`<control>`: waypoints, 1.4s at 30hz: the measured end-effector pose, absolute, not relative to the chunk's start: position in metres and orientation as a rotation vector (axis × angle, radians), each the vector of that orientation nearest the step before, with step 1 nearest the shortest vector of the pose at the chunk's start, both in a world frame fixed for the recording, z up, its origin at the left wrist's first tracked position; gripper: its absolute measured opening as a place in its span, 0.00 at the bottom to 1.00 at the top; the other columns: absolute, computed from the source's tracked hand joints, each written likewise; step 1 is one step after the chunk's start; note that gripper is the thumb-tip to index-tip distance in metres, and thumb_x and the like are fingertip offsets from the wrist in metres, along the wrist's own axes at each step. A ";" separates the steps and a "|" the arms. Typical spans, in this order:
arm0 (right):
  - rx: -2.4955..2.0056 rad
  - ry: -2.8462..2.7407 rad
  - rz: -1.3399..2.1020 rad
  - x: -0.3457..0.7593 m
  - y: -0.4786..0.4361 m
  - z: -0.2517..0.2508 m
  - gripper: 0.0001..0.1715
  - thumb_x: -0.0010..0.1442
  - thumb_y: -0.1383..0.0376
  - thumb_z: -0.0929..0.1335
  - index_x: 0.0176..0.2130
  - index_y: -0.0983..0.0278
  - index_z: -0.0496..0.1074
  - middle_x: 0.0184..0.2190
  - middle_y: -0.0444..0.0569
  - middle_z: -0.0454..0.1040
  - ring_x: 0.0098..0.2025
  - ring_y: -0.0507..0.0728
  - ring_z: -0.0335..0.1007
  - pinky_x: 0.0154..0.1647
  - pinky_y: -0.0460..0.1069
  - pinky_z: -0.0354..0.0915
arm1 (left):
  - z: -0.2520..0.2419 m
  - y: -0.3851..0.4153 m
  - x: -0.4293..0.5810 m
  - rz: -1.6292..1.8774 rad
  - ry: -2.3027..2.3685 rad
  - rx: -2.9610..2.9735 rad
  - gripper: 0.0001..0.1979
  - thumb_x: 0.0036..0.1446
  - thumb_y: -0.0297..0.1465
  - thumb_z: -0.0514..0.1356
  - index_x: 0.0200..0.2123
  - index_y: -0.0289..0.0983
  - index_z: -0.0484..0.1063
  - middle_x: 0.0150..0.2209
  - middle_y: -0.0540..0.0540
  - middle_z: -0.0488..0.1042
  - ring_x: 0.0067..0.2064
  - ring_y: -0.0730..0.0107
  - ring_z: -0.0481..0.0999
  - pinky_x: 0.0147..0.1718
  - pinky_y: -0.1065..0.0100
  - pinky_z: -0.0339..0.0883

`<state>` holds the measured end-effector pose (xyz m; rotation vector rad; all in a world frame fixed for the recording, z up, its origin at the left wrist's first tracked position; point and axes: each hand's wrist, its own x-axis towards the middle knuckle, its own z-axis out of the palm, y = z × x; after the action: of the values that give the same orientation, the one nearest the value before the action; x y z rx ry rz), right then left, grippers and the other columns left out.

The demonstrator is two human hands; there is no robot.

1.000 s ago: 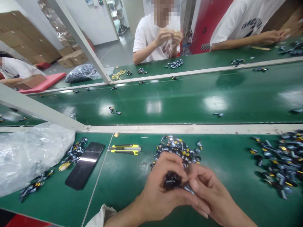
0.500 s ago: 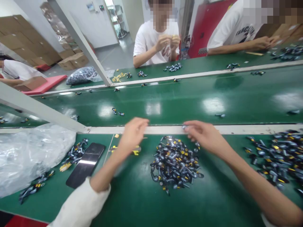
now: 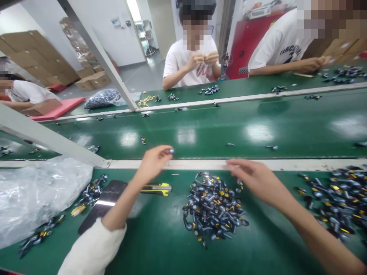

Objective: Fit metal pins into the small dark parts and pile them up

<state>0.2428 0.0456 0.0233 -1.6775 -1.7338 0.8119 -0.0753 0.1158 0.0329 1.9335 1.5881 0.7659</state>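
My left hand (image 3: 153, 163) reaches over the white rail (image 3: 197, 164) and pinches a small grey part (image 3: 171, 151) at its fingertips. My right hand (image 3: 254, 177) lies just behind the rail with its fingers apart from any part and nothing visible in them. Between my hands, on the green bench, sits a heap of small grey parts with yellow bits (image 3: 213, 208). A larger spread of the same parts (image 3: 329, 200) lies to the right. A yellow-and-black utility knife (image 3: 156, 188) lies close under my left wrist.
A moving-belt-style green conveyor (image 3: 186, 130) runs crosswise beyond the rail, with scattered parts on it. On the left are a black phone (image 3: 103, 202), partly under my forearm, and a clear plastic bag (image 3: 37, 198). Two co-workers sit across the belt, handling parts.
My hands have separated from their grip together over the heap and moved forward to the rail. A small part now lies on the belt ahead of my right hand, which no longer holds one.
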 end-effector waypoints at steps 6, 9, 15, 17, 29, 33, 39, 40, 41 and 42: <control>-1.409 -1.291 1.170 0.182 -0.029 0.018 0.21 0.62 0.57 0.73 0.52 0.60 0.71 0.43 0.51 0.82 0.41 0.59 0.81 0.43 0.52 0.76 | 0.035 0.006 0.006 0.946 1.149 1.292 0.24 0.55 0.26 0.67 0.56 0.41 0.77 0.39 0.47 0.83 0.39 0.68 0.83 0.38 0.71 0.78; -1.377 -1.424 0.925 0.171 -0.040 0.017 0.14 0.62 0.63 0.74 0.47 0.57 0.73 0.42 0.48 0.80 0.36 0.56 0.79 0.40 0.50 0.76 | 0.035 -0.014 0.017 0.981 1.169 1.127 0.12 0.55 0.29 0.68 0.44 0.40 0.84 0.36 0.47 0.85 0.36 0.67 0.83 0.37 0.71 0.78; -1.245 -1.493 0.766 0.181 -0.035 0.026 0.12 0.64 0.69 0.71 0.45 0.55 0.82 0.41 0.47 0.83 0.42 0.57 0.80 0.45 0.49 0.75 | 0.036 -0.016 0.015 1.009 1.072 1.077 0.20 0.57 0.35 0.70 0.53 0.41 0.80 0.43 0.44 0.85 0.43 0.62 0.84 0.44 0.66 0.79; -1.255 -1.374 0.925 0.185 -0.033 0.027 0.11 0.62 0.67 0.73 0.43 0.53 0.83 0.41 0.46 0.84 0.41 0.57 0.80 0.42 0.47 0.76 | 0.034 -0.013 0.014 0.980 0.988 1.034 0.26 0.57 0.37 0.70 0.58 0.42 0.76 0.44 0.43 0.84 0.43 0.63 0.84 0.44 0.66 0.78; -1.042 -0.811 1.635 0.191 -0.033 0.009 0.09 0.58 0.60 0.78 0.41 0.56 0.83 0.27 0.43 0.80 0.28 0.50 0.73 0.32 0.44 0.70 | 0.027 -0.008 0.015 1.056 0.937 0.986 0.09 0.54 0.33 0.72 0.39 0.40 0.86 0.38 0.45 0.83 0.35 0.72 0.81 0.38 0.72 0.77; -1.111 -0.825 1.590 0.189 -0.033 0.013 0.09 0.56 0.59 0.79 0.38 0.58 0.84 0.25 0.44 0.80 0.29 0.51 0.74 0.32 0.43 0.69 | 0.032 -0.013 0.016 1.128 1.020 1.069 0.09 0.57 0.30 0.70 0.42 0.44 0.85 0.36 0.47 0.84 0.37 0.72 0.82 0.38 0.75 0.77; -1.091 -0.810 1.612 0.188 -0.035 0.009 0.08 0.57 0.60 0.78 0.39 0.57 0.84 0.25 0.44 0.80 0.29 0.50 0.73 0.34 0.44 0.68 | 0.034 -0.010 0.013 1.146 0.974 1.300 0.06 0.60 0.28 0.67 0.40 0.40 0.85 0.39 0.43 0.81 0.40 0.68 0.81 0.40 0.72 0.77; -1.078 -0.796 1.619 0.187 -0.036 0.008 0.09 0.57 0.60 0.78 0.40 0.57 0.84 0.26 0.44 0.81 0.29 0.50 0.73 0.34 0.44 0.68 | 0.033 -0.010 0.013 1.160 0.965 1.297 0.06 0.60 0.27 0.67 0.40 0.40 0.85 0.38 0.44 0.81 0.40 0.68 0.81 0.39 0.72 0.77; -1.064 -0.778 1.626 0.187 -0.036 0.007 0.09 0.58 0.60 0.78 0.41 0.56 0.84 0.26 0.44 0.81 0.29 0.50 0.73 0.34 0.44 0.68 | 0.033 -0.011 0.013 1.170 0.961 1.304 0.07 0.60 0.27 0.67 0.40 0.40 0.85 0.38 0.44 0.81 0.40 0.68 0.81 0.39 0.72 0.77; -1.052 -0.756 1.630 0.186 -0.036 0.006 0.10 0.58 0.60 0.78 0.41 0.56 0.84 0.26 0.43 0.81 0.29 0.50 0.73 0.34 0.43 0.68 | 0.033 -0.012 0.013 1.172 0.965 1.327 0.07 0.60 0.26 0.66 0.40 0.40 0.84 0.39 0.44 0.81 0.40 0.68 0.82 0.40 0.72 0.77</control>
<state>0.1863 -0.0361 0.0058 -1.0525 -0.7559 1.6298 0.0134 -0.0119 0.0331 1.3274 0.9654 1.1719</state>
